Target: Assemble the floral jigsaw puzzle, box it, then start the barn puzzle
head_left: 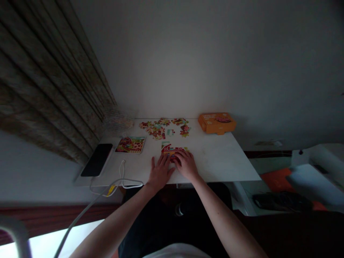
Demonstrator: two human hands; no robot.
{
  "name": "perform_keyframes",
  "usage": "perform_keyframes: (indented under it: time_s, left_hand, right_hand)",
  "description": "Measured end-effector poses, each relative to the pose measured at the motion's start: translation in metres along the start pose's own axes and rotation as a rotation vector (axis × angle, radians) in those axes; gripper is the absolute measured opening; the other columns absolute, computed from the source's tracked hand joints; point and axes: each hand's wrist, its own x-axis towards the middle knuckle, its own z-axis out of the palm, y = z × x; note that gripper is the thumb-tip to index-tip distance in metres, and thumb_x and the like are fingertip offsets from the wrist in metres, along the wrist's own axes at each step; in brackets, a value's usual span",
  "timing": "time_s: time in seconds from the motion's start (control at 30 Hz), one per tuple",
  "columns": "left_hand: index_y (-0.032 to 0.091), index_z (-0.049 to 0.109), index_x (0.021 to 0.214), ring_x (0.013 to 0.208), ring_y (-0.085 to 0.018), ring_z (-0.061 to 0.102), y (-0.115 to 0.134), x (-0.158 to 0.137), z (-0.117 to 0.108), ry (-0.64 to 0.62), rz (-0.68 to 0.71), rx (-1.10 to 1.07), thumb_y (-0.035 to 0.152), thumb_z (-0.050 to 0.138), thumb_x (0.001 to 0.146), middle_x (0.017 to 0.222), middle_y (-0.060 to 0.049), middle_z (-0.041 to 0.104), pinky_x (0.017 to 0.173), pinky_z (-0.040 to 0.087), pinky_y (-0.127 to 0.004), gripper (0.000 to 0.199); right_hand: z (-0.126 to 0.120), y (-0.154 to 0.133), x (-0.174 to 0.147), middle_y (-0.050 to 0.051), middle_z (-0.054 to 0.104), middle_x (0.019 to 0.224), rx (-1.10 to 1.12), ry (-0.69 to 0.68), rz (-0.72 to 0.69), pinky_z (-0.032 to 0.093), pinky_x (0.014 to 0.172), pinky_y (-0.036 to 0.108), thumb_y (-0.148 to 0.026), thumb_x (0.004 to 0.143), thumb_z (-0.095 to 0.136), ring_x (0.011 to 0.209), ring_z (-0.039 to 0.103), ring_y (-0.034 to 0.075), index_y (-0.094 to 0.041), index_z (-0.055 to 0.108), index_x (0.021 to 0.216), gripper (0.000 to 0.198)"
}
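A partly joined jigsaw puzzle (172, 147) in red, orange and green lies near the front of the white table. My left hand (159, 173) rests flat at its lower left, fingers stretched out and thumb apart, fingertips touching it. From the right, my right hand (186, 164) bends over the puzzle with fingers close together, pressed on a piece that the hand mostly hides. Just beyond are a pale green loose puzzle piece (170, 133) and a heap of puzzle pieces (157, 130). More loose pieces (185, 130) lie to the right of the heap.
An orange puzzle box (217, 123) stands at the back right. On the left are a picture card (130, 145), a black phone (97, 159), a white cable (123, 173) hanging over the front edge, and a crumpled clear plastic bag (119, 122) by the curtain (53, 64).
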Motion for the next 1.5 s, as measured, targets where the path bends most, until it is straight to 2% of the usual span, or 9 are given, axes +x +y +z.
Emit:
perform_keyframes:
  time_s: [0.23,0.4,0.67,0.9,1.03,1.2,1.33,1.43,1.5]
  left_hand:
    - [0.025,0.047,0.153,0.144,-0.034,0.046,-0.007,0.003,-0.003,-0.020,0.029,0.009,0.042,0.045,0.103,0.155,-0.015,0.051,0.121,0.025,-0.069,0.053]
    - [0.026,0.054,0.146,0.137,-0.032,0.052,-0.025,0.012,-0.009,-0.035,0.131,-0.029,0.040,0.049,0.102,0.147,-0.012,0.059,0.122,0.025,-0.065,0.047]
    - [0.023,0.049,0.151,0.141,-0.029,0.049,-0.030,0.011,-0.008,-0.049,0.130,-0.053,0.038,0.047,0.103,0.151,-0.012,0.055,0.122,0.029,-0.061,0.050]
    - [0.023,0.037,0.158,0.153,-0.030,0.032,-0.032,0.014,-0.005,-0.048,0.163,-0.033,0.043,0.045,0.103,0.163,-0.014,0.040,0.122,0.025,-0.063,0.058]
    - [0.024,0.049,0.149,0.142,-0.031,0.046,-0.034,0.022,-0.013,-0.053,0.178,-0.056,0.043,0.049,0.101,0.153,-0.014,0.053,0.119,0.030,-0.061,0.052]
    - [0.024,0.065,0.128,0.119,-0.030,0.061,-0.034,0.034,-0.026,-0.057,0.240,-0.112,0.040,0.058,0.096,0.130,-0.012,0.066,0.107,0.044,-0.051,0.037]
    - [0.023,0.060,0.138,0.133,-0.032,0.053,-0.036,0.036,-0.022,-0.054,0.246,-0.119,0.044,0.060,0.095,0.144,-0.015,0.057,0.115,0.038,-0.055,0.047]
    - [0.021,0.054,0.143,0.147,-0.032,0.041,-0.037,0.035,-0.016,-0.073,0.248,-0.119,0.045,0.059,0.096,0.160,-0.015,0.042,0.122,0.030,-0.057,0.054]
    - [0.020,0.056,0.142,0.149,-0.031,0.039,-0.038,0.035,-0.014,-0.086,0.243,-0.131,0.044,0.059,0.095,0.161,-0.015,0.041,0.123,0.030,-0.056,0.053]
  right_hand:
    - [0.000,0.000,0.000,0.009,0.069,0.132,0.003,0.003,-0.001,0.039,0.107,0.051,-0.026,0.097,0.058,0.127,0.057,0.029,-0.025,0.070,0.120,0.026]
    - [-0.001,-0.001,0.001,0.009,0.070,0.129,0.000,0.012,-0.002,0.040,0.106,0.050,-0.026,0.096,0.059,0.124,0.058,0.029,-0.025,0.071,0.117,0.024]
    - [-0.002,-0.003,0.000,0.009,0.071,0.127,-0.014,0.009,-0.006,0.041,0.106,0.051,-0.027,0.097,0.059,0.123,0.059,0.030,-0.026,0.071,0.116,0.023]
    - [-0.003,-0.002,0.000,0.009,0.070,0.131,0.008,0.020,-0.012,0.042,0.106,0.050,-0.026,0.097,0.058,0.126,0.058,0.029,-0.026,0.070,0.120,0.026]
    - [-0.004,-0.004,-0.001,0.008,0.071,0.128,0.031,0.034,-0.001,0.043,0.104,0.049,-0.026,0.097,0.058,0.122,0.061,0.028,-0.026,0.072,0.116,0.024]
    - [-0.004,0.003,-0.001,0.007,0.078,0.100,0.104,0.072,0.044,0.048,0.095,0.041,-0.029,0.098,0.059,0.098,0.069,0.024,-0.025,0.075,0.099,0.017]
    - [-0.002,0.028,0.019,0.006,0.078,0.089,0.184,0.125,0.119,0.053,0.082,0.035,-0.031,0.098,0.057,0.084,0.070,0.022,-0.024,0.076,0.094,0.020]
    - [-0.003,0.057,0.057,0.007,0.079,0.096,0.140,0.190,0.180,0.053,0.087,0.037,-0.028,0.095,0.059,0.090,0.071,0.024,-0.023,0.076,0.095,0.018]
    - [-0.004,0.077,0.091,0.008,0.078,0.107,0.102,0.203,0.210,0.053,0.092,0.038,-0.023,0.094,0.058,0.097,0.070,0.025,-0.022,0.075,0.102,0.019]
